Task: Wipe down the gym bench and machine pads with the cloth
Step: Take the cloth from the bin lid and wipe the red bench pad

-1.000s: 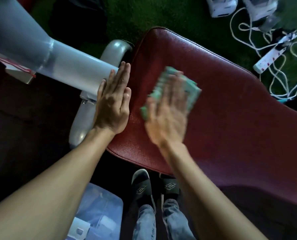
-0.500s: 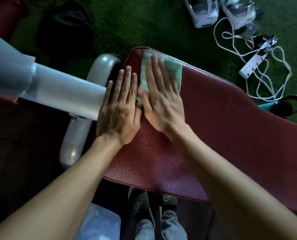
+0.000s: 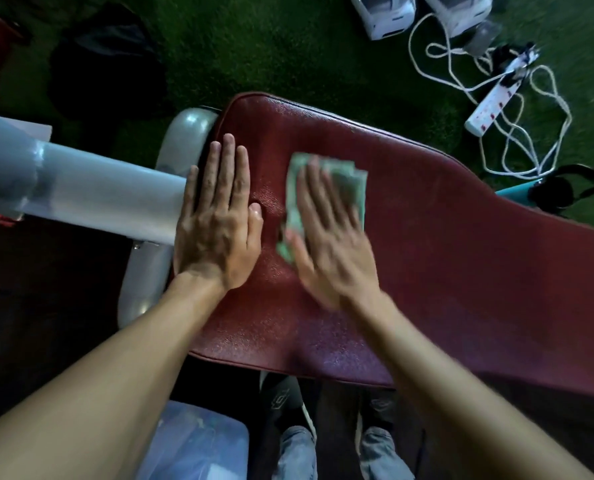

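A dark red padded gym bench (image 3: 444,244) runs from the upper middle to the right edge. A folded green cloth (image 3: 349,181) lies on its left half, pressed flat under my right hand (image 3: 330,237), which is blurred with motion. My left hand (image 3: 219,220) rests flat with fingers together on the pad's left edge, beside the grey frame, holding nothing. A gap of bare pad separates the two hands.
A thick grey machine tube (image 3: 91,192) comes in from the left under my left hand. On the green turf behind lie a white power strip with cables (image 3: 492,102) and white devices (image 3: 389,12). A clear plastic box (image 3: 198,445) sits by my feet.
My right hand has slid the cloth right and toward me, away from the pad's far left corner, opening a gap from the left hand. The left hand stays planted.
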`<state>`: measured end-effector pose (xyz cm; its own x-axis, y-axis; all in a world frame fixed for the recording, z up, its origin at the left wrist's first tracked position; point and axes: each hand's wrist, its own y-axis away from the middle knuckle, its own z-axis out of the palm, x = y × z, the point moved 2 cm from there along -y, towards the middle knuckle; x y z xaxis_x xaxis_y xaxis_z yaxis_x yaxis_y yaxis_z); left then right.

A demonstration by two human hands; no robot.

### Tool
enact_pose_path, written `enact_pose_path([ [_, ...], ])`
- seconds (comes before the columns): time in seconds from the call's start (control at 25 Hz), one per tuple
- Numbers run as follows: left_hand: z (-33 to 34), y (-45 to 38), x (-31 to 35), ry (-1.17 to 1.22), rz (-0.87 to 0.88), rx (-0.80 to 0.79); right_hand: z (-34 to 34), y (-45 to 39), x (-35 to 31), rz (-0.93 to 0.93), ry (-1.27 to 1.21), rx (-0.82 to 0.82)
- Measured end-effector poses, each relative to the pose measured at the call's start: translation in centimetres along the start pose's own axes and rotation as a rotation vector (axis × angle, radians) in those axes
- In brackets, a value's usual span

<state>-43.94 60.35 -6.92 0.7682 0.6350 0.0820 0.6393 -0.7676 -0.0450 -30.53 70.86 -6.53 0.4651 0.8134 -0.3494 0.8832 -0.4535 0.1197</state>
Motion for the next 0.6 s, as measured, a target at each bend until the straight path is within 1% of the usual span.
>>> enact_pose_path([
  [0.04,0.0,-0.1,0.0,-0.004,0.006,-0.004,0.4,4.8,0.7,-0.085,0.042,-0.075],
  [0.08,-0.1,-0.1,-0.1,-0.008,0.009,-0.012,0.3,9.8,3.1,-0.097,0.074,-0.099],
  [0.12,-0.3,0.0,-0.3,-0.008,-0.003,-0.025,-0.2,13.4,6.7,-0.04,0.088,-0.065],
  [0.16,-0.4,0.0,-0.2,0.001,-0.026,-0.037,-0.8,15.2,10.7,0.113,0.067,-0.015],
  [0.2,-0.5,0.1,0.5,0.018,-0.053,-0.04,-1.8,15.3,14.5,0.345,0.028,0.04],
  [0.24,-0.4,0.2,2.0,0.038,-0.073,-0.024,-2.6,13.3,17.6,0.566,-0.022,0.116],
  [0.28,-0.1,0.2,4.4,0.056,-0.066,-0.007,-3.3,10.3,18.9,0.697,-0.057,0.182],
  [0.32,0.5,0.1,7.5,0.074,-0.029,-0.002,-3.5,7.6,18.2,0.686,-0.07,0.204],
  [0.36,1.3,-0.1,10.8,0.097,0.016,0.0,-3.3,5.8,16.4,0.564,-0.061,0.198],
  [0.4,2.0,-0.5,13.9,0.122,0.036,0.001,-2.6,6.0,14.7,0.369,-0.051,0.157],
  [0.44,2.4,-0.9,16.3,0.139,0.018,-0.005,-1.7,8.2,13.2,0.192,-0.027,0.078],
  [0.48,2.6,-1.2,18.0,0.136,-0.024,-0.015,-1.1,12.1,13.0,0.088,-0.005,0.002],
  [0.52,2.8,-1.3,19.4,0.116,-0.067,-0.026,-1.2,16.9,14.7,0.08,0.015,-0.021],
  [0.56,3.0,-1.1,20.3,0.094,-0.08,-0.038,-1.8,20.9,18.0,0.178,0.028,0.007],
  [0.6,3.3,-0.7,21.0,0.072,-0.055,-0.053,-2.7,23.2,22.0,0.358,0.006,0.05],
])
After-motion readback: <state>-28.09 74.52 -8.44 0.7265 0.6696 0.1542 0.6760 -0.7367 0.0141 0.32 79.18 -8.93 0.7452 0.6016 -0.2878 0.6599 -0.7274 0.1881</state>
